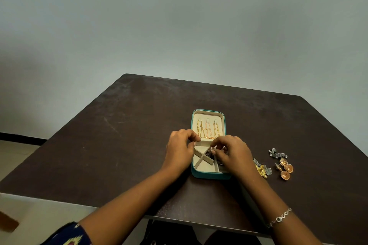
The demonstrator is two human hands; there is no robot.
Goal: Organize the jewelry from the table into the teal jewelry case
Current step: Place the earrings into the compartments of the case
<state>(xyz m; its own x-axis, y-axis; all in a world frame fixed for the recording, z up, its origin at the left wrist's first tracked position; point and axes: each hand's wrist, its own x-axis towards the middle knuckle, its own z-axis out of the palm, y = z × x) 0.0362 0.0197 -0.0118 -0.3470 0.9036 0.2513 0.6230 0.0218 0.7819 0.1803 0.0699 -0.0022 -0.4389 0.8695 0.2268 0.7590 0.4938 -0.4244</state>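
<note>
A single head-worn view looks forward and down from the table's [119,135] near edge, toward the wall [179,16].

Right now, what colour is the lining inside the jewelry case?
The lining is cream, clearest in the head view.

a person's left hand [179,151] grips the left edge of an open teal jewelry case [208,175] on a dark table [119,135], while the right hand [233,152] pinches a dark jewel [209,153] over the divided tray; gold chains [208,131] line the lid, and loose earrings [284,167] lie just to the right.
</note>
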